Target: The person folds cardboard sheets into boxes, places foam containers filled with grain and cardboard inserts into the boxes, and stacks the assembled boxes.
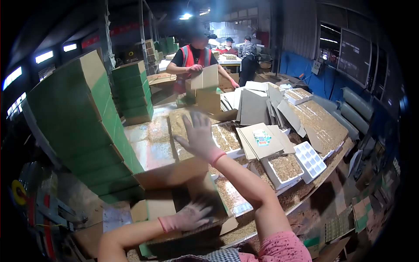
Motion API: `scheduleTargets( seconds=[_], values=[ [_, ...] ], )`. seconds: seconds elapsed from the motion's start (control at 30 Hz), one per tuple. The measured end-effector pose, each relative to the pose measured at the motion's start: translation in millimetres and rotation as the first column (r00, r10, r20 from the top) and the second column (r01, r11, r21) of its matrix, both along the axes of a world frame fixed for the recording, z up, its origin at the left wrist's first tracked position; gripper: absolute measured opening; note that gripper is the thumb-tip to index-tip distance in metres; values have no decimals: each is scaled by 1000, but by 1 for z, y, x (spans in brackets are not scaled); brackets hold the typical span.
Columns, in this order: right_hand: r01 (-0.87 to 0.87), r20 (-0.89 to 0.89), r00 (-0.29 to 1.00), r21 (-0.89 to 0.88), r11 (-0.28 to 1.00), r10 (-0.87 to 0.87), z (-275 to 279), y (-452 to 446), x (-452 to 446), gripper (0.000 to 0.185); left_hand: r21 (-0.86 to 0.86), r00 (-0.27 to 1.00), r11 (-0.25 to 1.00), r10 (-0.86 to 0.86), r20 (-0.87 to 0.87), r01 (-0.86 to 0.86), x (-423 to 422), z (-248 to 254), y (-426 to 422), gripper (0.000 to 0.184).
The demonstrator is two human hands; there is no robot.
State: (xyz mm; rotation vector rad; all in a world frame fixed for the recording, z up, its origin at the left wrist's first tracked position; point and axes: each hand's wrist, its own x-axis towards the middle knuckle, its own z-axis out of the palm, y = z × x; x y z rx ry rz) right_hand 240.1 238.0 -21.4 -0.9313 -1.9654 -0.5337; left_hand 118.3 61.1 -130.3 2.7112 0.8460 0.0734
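Observation:
My right hand (198, 137), in a pale glove with a pink cuff, is raised over the table with its fingers spread and nothing in them. Lower down, my left hand (190, 217), gloved the same way, reaches over the open cardboard box (159, 206) in front of me. Its fingers are stretched out, slightly blurred, at the dark inside of the box; no held thing shows. A raised brown flap (174, 174) of the box stands between my two hands. Beyond the right hand lie white foam trays (227, 135) filled with brown grainy material.
Tall stacks of green cartons (74, 126) rise on the left. Grey-brown cardboard sheets (253, 107) and a white compartment tray (310, 161) lie on the right of the table. Across it, a person in a red vest (187, 59) handles a cardboard box (205, 89).

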Motion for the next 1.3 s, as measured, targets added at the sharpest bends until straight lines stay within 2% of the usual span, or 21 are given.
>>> scheduleTargets(
  seconds=[0.07, 0.17, 0.23, 0.33, 0.43, 0.57, 0.63, 0.67, 0.7, 0.8, 0.83, 0.87, 0.93, 0.97, 1.03, 1.07, 1.1, 1.13, 1.17, 1.23, 1.3],
  values=[
    [69, 258, 966, -380, 922, 34, -50, -5, 3, 70, -606, 981, 793, 58, 185, 67, -20, 51, 7, 69],
    [164, 490, 860, -528, 833, 141, -92, -84, 14, 72, -77, 976, 973, -219, -23, 216, -19, 97, -22, 70],
    [-154, 50, 958, -738, 657, 281, -107, -87, 22, 63, 230, 995, 972, -27, -93, 48, -27, 94, -16, 73],
    [-667, -692, 714, -628, 402, 104, -108, -103, 49, 54, 447, 930, 836, 367, -23, -319, -73, 67, 20, 91],
    [-771, -767, 629, -637, 27, -127, -185, -165, 80, 57, 289, 889, 842, 412, 201, -455, -117, 52, 6, 97],
    [-814, -802, 572, -581, 4, -173, -102, -200, 59, 57, 246, 827, 851, 318, 463, -465, -165, 59, -13, 87],
    [-894, -893, 449, -449, -4, -29, -54, -179, 57, 55, -84, 539, 824, 440, 718, -560, -182, 10, -18, 65],
    [-877, -867, 479, -479, 35, 137, -29, -168, 54, 54, -354, 316, 701, 634, 706, -619, -187, -23, -27, 58],
    [-763, -659, 630, -625, 166, 411, -13, -163, 41, 48, -213, 457, 725, 604, 652, -655, -191, -23, -42, 49],
    [-466, -40, 669, -800, 377, 743, 6, -177, -30, 27, -737, -120, 673, 738, 664, 64, -192, -24, -49, 49],
    [-588, 72, 587, -646, 486, 807, -48, -185, -65, 25, -718, -142, 690, 705, 695, -88, -202, -43, -43, 61],
    [-700, 205, 512, -462, 544, 834, -108, -201, -87, 24, -724, -137, 685, 712, 689, -79, -186, -14, -50, 61],
    [-700, 160, 272, -644, 309, 949, -121, -234, -94, 24, -436, 337, 426, 903, 268, -793, -142, 72, -73, 59],
    [-697, 143, 208, -672, 249, 968, -102, -222, -81, 21, -273, 376, 554, 780, 500, -787, -176, -4, -70, 61],
    [-755, -207, 507, -575, 315, 837, -36, -155, -45, 20, -561, 139, 487, 824, 549, -669, -183, 3, -81, 59],
    [-234, 320, 709, -734, 637, 629, -8, -110, -21, 26, -522, 113, 500, 788, 605, -691, -184, 5, -83, 59],
    [-190, 56, 948, -689, 700, 313, -37, -58, 4, 30, -511, 106, 504, 776, 621, -697, -188, 1, -84, 60],
    [-237, -348, 937, -623, 745, 6, -67, -6, 29, 36, -499, 99, 507, 764, 637, -702, -192, -2, -84, 61],
    [30, -192, 961, -638, 769, -197, -123, 40, 57, 49, -653, -45, 471, 790, 611, -592, -178, 14, -85, 60],
    [365, 215, 892, -862, 352, -397, -172, 79, 82, 61, -762, -135, 379, 847, 515, -525, -181, 3, -76, 61],
    [374, 65, 861, -754, 540, -505, -230, 91, 86, 45, -808, -156, 306, 888, 433, -503, -186, -6, -66, 62]
  ],
)
